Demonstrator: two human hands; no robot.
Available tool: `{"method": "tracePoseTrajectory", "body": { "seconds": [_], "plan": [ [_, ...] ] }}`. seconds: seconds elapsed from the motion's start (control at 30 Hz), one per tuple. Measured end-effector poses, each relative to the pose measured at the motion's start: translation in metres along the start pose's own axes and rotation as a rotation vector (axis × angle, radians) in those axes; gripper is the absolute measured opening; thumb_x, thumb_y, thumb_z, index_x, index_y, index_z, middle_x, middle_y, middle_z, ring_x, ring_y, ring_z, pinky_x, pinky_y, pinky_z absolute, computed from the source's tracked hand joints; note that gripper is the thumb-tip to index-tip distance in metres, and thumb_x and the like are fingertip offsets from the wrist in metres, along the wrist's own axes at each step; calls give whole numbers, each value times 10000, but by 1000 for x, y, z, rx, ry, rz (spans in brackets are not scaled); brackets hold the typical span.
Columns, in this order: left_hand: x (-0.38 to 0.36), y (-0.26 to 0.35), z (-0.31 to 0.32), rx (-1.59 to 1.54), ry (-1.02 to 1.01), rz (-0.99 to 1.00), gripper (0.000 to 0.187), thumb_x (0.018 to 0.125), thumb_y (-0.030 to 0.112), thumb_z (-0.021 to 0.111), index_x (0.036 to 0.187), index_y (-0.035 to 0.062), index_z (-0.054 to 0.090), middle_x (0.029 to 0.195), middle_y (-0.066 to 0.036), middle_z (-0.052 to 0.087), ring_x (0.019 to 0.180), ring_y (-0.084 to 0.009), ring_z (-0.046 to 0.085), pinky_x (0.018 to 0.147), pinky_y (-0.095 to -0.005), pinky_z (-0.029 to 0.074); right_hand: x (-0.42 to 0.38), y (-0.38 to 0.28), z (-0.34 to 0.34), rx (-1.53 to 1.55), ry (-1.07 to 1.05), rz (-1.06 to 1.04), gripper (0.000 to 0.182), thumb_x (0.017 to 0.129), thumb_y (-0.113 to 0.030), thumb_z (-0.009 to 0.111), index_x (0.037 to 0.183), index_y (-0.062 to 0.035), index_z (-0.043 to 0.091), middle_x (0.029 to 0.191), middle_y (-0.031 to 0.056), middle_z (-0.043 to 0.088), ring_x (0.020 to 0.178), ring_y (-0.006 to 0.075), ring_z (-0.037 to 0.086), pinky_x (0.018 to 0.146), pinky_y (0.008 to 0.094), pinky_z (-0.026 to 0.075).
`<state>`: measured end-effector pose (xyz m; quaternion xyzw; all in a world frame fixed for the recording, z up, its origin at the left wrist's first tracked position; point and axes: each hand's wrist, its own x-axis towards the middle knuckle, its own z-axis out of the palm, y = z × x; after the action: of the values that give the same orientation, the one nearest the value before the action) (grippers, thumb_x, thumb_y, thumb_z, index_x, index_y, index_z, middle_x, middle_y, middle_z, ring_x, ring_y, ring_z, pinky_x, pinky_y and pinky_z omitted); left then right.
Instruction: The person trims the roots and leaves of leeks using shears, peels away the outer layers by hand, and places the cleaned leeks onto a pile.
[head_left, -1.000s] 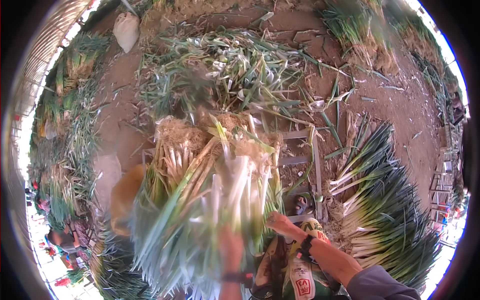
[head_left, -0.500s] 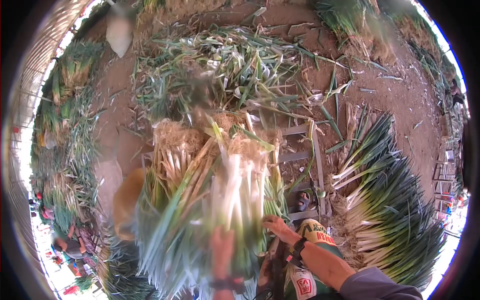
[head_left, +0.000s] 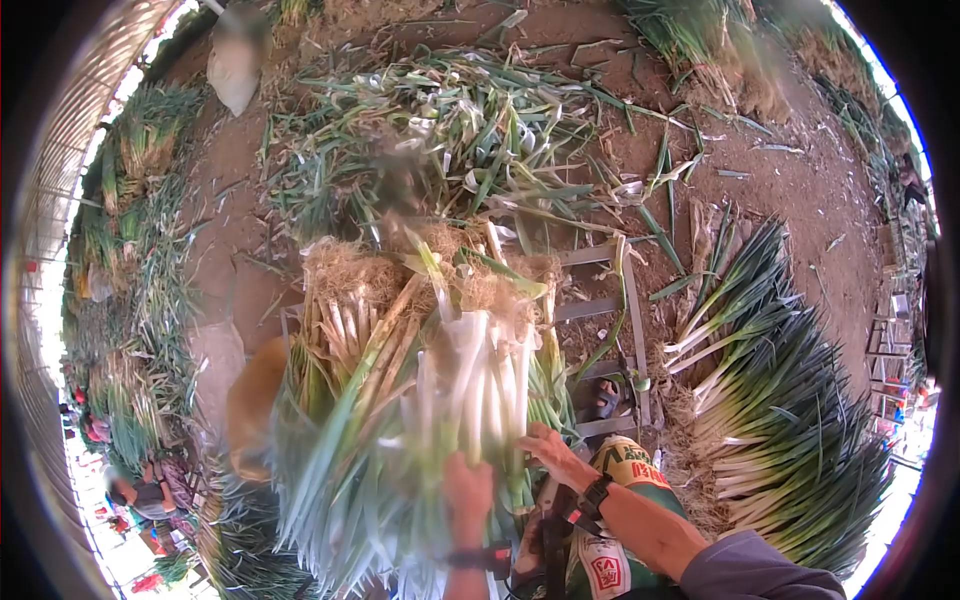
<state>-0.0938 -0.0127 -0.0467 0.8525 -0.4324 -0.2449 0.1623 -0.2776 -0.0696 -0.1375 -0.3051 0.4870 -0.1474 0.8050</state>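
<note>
A big heap of leeks, white stalks with bushy roots pointing away from me, lies across a metal frame in front of me. My left hand, blurred, is on the leaves low in the middle of the heap, its fingers among the stalks and hard to make out. At the right edge of the heap, my right hand has its fingers bent round the outer leek stalks. Each wrist wears a dark band. Part of the heap beneath both hands is hidden.
The metal frame shows its bars to the right. Beyond it are cleaned leeks laid in a row. Stripped leaves are piled ahead on the soil. A yellow-brown rounded object stands left. A person sits at the lower left.
My left hand has shifted slightly to the right over the leeks. My right hand has moved a little left and stays at the heap's right edge.
</note>
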Motion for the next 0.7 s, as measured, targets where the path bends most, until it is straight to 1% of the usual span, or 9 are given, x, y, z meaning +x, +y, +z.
{"method": "tracePoseTrajectory", "body": {
  "seconds": [0.13,0.23,0.27,0.33,0.4,0.47,0.57,0.67,0.7],
  "plan": [
    [3,-6,17,13,8,-41,315,772,105,664,1032,-58,595,996,-230,622,939,-412,600,861,-466,481,-16,-12,14,-35,12,-104,306,893,-183,695,1164,-44,662,1147,63,642,944,202,646,789,359,532],
    [1,-9,7,-142,-54,-147,332,764,77,666,1068,-38,601,1070,-250,626,976,-421,602,867,-481,474,-18,-39,29,135,-13,81,306,882,-123,703,1176,-39,677,1117,76,675,965,203,650,796,360,527],
    [-1,-8,4,-122,-91,-111,347,771,81,670,1095,-26,605,1090,-248,630,996,-420,605,883,-478,476,-17,-48,34,241,-26,185,313,877,-104,708,1181,-35,681,1107,82,687,972,202,651,795,358,526],
    [-6,-6,-6,-84,-161,-47,379,786,88,679,1149,-2,615,1131,-243,639,1035,-418,612,916,-471,482,-20,-57,43,146,-75,-13,310,874,-212,745,1117,-21,716,1000,77,710,831,156,644,672,307,495],
    [-11,0,-7,-114,-188,85,418,767,91,659,1178,25,625,1157,-246,629,1080,-438,589,967,-491,457,-16,-59,53,160,-91,-67,330,861,-257,779,1060,3,736,927,79,720,753,130,637,596,280,472],
    [-7,21,-27,-185,-257,236,443,782,116,667,1221,70,633,1172,-225,637,1103,-433,582,992,-497,445,-8,-50,57,230,-82,27,327,841,-241,803,1012,31,743,892,88,718,737,128,633,574,278,459],
    [-7,1,-29,-270,-317,129,406,803,127,689,1202,77,634,1158,-207,643,1079,-415,589,983,-484,450,4,-33,53,174,-97,126,306,830,-227,817,956,45,753,852,98,717,714,136,637,569,285,455],
    [-6,10,-55,-119,-243,118,400,822,179,738,1185,38,646,1187,-189,635,1133,-394,567,990,-472,449,4,-40,60,118,-66,83,262,839,-205,810,940,31,762,830,97,720,690,151,646,579,300,467],
    [-8,10,-52,-76,-134,93,385,820,163,736,1167,26,638,1168,-191,634,1121,-393,567,977,-475,447,0,-46,61,124,-77,53,232,837,-171,793,946,31,763,868,99,730,712,151,654,607,298,476]
  ]
}}
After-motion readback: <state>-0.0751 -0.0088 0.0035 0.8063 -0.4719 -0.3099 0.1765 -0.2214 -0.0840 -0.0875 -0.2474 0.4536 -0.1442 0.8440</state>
